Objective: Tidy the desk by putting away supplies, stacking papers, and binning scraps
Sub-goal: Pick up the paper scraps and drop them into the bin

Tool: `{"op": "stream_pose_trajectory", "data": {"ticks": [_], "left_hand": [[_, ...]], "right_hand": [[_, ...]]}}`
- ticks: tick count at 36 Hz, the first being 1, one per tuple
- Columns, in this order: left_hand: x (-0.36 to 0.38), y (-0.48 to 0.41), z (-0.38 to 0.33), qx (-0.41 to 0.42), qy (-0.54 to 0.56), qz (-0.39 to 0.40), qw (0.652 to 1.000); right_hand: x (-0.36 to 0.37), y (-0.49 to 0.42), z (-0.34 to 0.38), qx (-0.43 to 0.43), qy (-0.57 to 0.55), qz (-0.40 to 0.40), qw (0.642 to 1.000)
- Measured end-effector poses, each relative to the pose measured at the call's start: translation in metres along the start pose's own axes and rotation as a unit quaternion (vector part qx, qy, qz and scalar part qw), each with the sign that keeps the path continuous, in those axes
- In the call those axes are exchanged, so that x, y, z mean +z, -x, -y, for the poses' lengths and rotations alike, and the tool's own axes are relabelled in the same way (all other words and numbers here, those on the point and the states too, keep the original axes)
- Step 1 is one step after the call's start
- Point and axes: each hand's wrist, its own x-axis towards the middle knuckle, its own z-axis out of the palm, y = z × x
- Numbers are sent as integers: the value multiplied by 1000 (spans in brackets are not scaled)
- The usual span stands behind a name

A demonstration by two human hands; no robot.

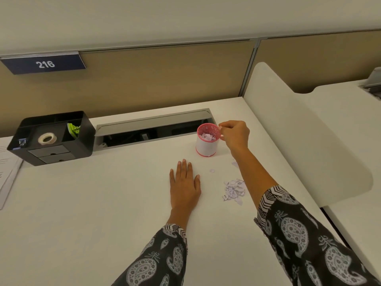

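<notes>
A small pink and white bin [206,145] stands on the white desk [99,195] with torn paper scraps inside it. My right hand [236,135] hovers at the bin's right rim, fingers pinched together; whether a scrap is between them is hidden. A pile of paper scraps [234,190] lies on the desk under my right forearm, with a few loose bits [212,170] nearer the bin. My left hand [184,185] lies flat on the desk, fingers straight, left of the pile.
A black desk organiser [52,139] at the back left holds a tape roll [47,138], a green clip and a small stapler. Printed papers [8,170] lie at the left edge. An open cable tray [152,131] runs behind the bin. A white divider [299,129] stands on the right.
</notes>
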Motion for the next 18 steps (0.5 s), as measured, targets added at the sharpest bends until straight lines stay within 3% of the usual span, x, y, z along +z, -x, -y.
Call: {"op": "stream_pose_trajectory", "data": {"ticks": [5, 12, 16, 18], "left_hand": [[-2, 2, 0, 43, 2, 2, 999], [0, 6, -6, 123, 10, 23, 992], [4, 8, -21, 168, 31, 69, 983], [8, 9, -28, 172, 28, 81, 981]], "right_hand": [[-29, 24, -39, 9, 93, 124, 988], [-58, 62, -97, -25, 234, 312, 920], [-63, 75, -116, -62, 376, 358, 853], [-63, 79, -120, -76, 395, 344, 849]]}}
